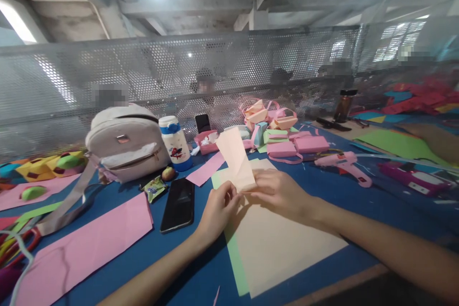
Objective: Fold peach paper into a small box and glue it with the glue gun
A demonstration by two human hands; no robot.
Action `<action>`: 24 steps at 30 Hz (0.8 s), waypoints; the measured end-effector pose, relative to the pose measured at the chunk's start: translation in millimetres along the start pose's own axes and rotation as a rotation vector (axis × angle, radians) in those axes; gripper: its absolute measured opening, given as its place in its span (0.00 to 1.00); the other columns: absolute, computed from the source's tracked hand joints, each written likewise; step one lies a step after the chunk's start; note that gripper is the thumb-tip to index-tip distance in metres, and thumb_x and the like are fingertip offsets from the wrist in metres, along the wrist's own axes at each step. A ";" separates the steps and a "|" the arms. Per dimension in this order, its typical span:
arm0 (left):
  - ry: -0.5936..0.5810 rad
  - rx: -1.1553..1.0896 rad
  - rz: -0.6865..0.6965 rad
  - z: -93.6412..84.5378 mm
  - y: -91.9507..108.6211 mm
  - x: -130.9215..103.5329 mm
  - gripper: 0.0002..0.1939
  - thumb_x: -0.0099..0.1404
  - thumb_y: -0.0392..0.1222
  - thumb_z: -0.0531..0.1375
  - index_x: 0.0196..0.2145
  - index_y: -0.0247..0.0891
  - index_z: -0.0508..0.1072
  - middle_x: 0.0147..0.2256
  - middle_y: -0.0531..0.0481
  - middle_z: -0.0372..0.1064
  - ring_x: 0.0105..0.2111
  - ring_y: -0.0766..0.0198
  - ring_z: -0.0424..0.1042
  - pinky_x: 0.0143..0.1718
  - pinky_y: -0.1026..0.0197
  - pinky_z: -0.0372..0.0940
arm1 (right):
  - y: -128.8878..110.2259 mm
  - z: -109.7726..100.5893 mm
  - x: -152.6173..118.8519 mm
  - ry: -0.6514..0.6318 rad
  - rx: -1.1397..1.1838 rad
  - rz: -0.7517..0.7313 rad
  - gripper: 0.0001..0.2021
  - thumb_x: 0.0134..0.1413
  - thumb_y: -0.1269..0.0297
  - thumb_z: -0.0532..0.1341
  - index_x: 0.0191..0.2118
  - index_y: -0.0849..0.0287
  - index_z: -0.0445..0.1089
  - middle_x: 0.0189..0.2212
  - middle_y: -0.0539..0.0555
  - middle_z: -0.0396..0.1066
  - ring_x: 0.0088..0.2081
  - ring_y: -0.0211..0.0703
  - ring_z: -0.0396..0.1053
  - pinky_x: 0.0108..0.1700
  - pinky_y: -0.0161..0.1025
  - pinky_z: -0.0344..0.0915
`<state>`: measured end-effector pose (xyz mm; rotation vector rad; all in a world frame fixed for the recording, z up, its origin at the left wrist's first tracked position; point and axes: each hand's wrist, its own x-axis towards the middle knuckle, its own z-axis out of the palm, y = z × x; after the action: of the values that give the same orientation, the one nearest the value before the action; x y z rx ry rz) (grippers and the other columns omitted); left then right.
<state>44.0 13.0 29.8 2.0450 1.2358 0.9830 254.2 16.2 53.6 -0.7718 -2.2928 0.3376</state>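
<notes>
A folded strip of cream paper (236,158) stands tilted between my hands, its far end raised. My left hand (223,204) pinches its lower left corner with thumb and finger. Fingers of my right hand (281,193) are closed on its lower right edge, and part of that edge is hidden behind them. Beneath both hands lies a large cream sheet (290,253), with a green sheet (236,267) showing along its left side. A pink paper strip (206,169) lies just beyond my left hand.
Left of my hands are a black phone (178,205), a pink sheet (93,244), a water bottle (176,146) and a backpack (125,146). Several folded paper bags (281,148) sit ahead. A hot glue gun (346,165) and purple stapler-like object (412,179) lie right. A perforated metal screen (229,57) stands behind.
</notes>
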 end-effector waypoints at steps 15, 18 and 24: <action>0.019 0.684 0.358 -6.0 3.2 -4.9 0.12 0.72 0.45 0.54 0.31 0.39 0.66 0.31 0.52 0.70 0.31 0.60 0.68 0.38 0.56 0.52 | -4.1 7.9 -3.3 -0.026 0.143 0.075 0.11 0.64 0.58 0.61 0.46 0.50 0.79 0.48 0.54 0.77 0.48 0.48 0.74 0.51 0.43 0.68; 0.007 0.727 0.360 -4.9 3.5 -5.5 0.10 0.72 0.42 0.55 0.32 0.39 0.67 0.32 0.52 0.70 0.32 0.60 0.68 0.38 0.56 0.53 | -5.5 9.7 -4.1 -0.033 0.178 0.057 0.14 0.64 0.56 0.60 0.50 0.52 0.77 0.49 0.55 0.76 0.49 0.49 0.73 0.51 0.42 0.68; -0.013 0.802 0.398 -4.0 1.6 -4.0 0.10 0.72 0.42 0.55 0.32 0.38 0.68 0.32 0.50 0.71 0.33 0.58 0.69 0.39 0.55 0.54 | -6.5 10.4 -6.4 -0.038 0.123 0.106 0.10 0.64 0.58 0.60 0.45 0.53 0.77 0.41 0.51 0.78 0.43 0.47 0.72 0.48 0.40 0.67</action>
<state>40.3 9.0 32.2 2.9976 1.3842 0.6775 248.1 6.8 45.5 -0.8325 -2.2473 0.5407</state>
